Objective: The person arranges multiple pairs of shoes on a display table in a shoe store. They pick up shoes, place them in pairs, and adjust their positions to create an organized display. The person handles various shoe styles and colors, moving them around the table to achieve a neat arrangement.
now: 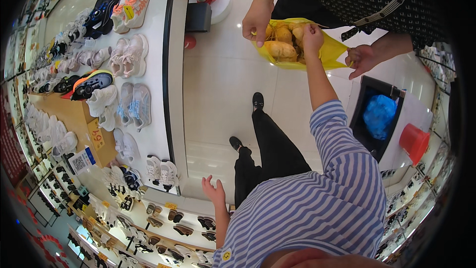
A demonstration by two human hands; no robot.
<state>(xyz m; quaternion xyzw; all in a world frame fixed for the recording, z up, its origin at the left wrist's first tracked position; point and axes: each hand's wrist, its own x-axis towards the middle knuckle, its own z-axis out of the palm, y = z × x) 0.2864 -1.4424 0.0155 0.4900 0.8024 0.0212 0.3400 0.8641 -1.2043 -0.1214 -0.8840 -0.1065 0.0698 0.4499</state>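
Observation:
A yellow plastic bag hangs with its mouth wide, full of lumpy yellow-brown items that look like root vegetables. My right hand is at the bag's mouth above them, fingers curled; whether it grips the bag's rim or an item is hidden. Another person's hands hold the bag from both sides, one hand at its left edge and the other at its right corner. My left hand is low beside the display table, empty, with its fingers apart.
Sneakers in rows cover a white display table at left. At right stand a black bin with a blue plastic bag and a red bucket. Shoe shelves line the bottom. A round white base is at the top.

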